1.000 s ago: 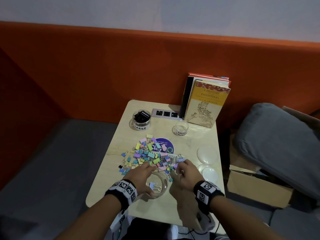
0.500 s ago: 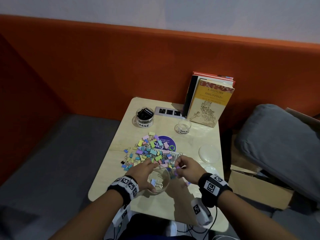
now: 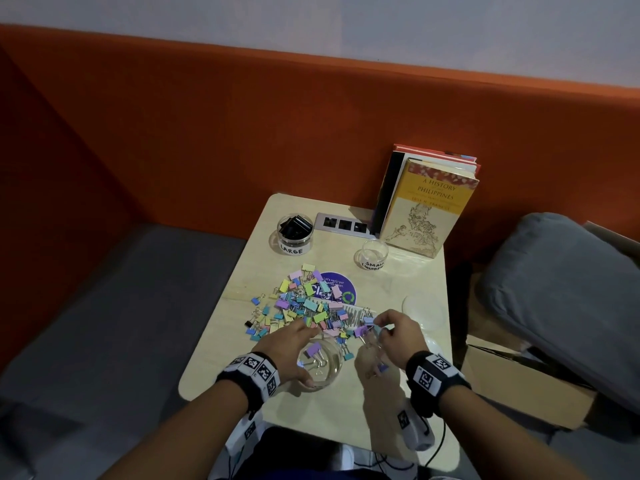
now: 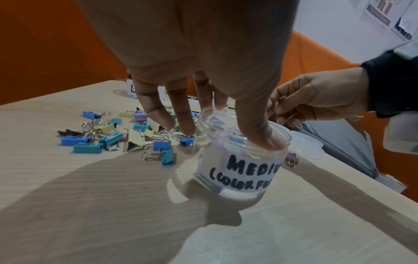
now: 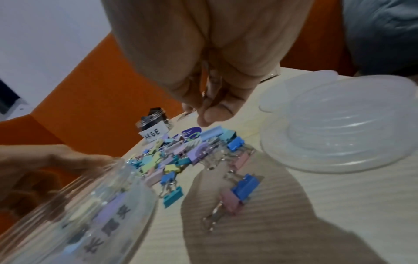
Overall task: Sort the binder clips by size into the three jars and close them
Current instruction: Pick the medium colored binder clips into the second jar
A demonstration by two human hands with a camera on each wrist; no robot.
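My left hand (image 3: pixel 287 344) holds the open medium jar (image 4: pixel 239 160) at the near edge of the table (image 3: pixel 398 271), thumb on the near rim and fingers curled over the far side. A purple clip (image 3: pixel 314 348) and a few others lie inside. My right hand (image 3: pixel 394 332) hangs just right of the jar, above the table, fingers curled inward and pinching thin wire handles; which clip they belong to I cannot tell. Below it lie a pink clip and a blue clip (image 5: pixel 245 187), touching each other. Beyond both hands spreads the pile of pastel clips (image 3: pixel 301 306), partly covering a round purple sticker (image 3: pixel 337 284). Two clear lids (image 5: pixel 348 128) lie to the right, near the table's edge. Farther back stand the large jar (image 3: pixel 295 235) with black clips on the left and the small jar (image 3: pixel 373 254) on the right, well apart. Behind them sit a socket strip (image 3: pixel 343 224) and books (image 3: pixel 427 206) leaning against the orange wall.
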